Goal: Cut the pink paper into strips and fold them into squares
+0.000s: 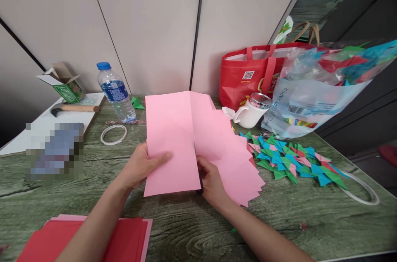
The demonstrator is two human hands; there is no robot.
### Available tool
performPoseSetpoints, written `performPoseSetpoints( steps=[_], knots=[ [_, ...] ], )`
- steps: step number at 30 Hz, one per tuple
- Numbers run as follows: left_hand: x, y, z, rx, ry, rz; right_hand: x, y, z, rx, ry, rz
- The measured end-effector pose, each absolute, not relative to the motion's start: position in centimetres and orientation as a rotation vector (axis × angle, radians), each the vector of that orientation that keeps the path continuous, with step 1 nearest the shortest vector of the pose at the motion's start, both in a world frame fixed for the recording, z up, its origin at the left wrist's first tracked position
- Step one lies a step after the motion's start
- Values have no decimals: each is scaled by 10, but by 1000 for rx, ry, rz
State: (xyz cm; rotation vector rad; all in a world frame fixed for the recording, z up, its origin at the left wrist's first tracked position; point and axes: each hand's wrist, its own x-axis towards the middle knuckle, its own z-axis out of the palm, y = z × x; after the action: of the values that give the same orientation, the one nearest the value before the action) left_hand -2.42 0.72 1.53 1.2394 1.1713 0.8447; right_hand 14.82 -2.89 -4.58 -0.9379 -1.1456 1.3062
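Note:
My left hand grips the left side of a pink sheet of paper, thumb on top and fingers behind. The sheet is raised over the table, with a crease running down its upper middle. Below the crease the sheet is parted. At this slit my right hand is closed round a pair of scissors; only some dark handle and a sliver of blade show. Under and to the right of the sheet lies a fanned pile of pink paper, with a little red paper at its edge.
Red sheets lie at the front left. Behind stand a water bottle, a small box, a hammer and a tape roll. To the right are folded paper pieces, a white mug, a red bag and a plastic bag.

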Motion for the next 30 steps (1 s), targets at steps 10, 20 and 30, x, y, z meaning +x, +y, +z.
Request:
performPoseSetpoints(
  steps=[10,20,30],
  knots=[
    [-22,7,16,1252,1194,843,151,-28,-53,-939,-1183,1285],
    [-21,6,15,1240,1191,830,151,-28,-45,-960,-1166,1272],
    [-19,5,12,1245,1133,761,155,-25,-39,-906,-1169,1271]
  ],
)
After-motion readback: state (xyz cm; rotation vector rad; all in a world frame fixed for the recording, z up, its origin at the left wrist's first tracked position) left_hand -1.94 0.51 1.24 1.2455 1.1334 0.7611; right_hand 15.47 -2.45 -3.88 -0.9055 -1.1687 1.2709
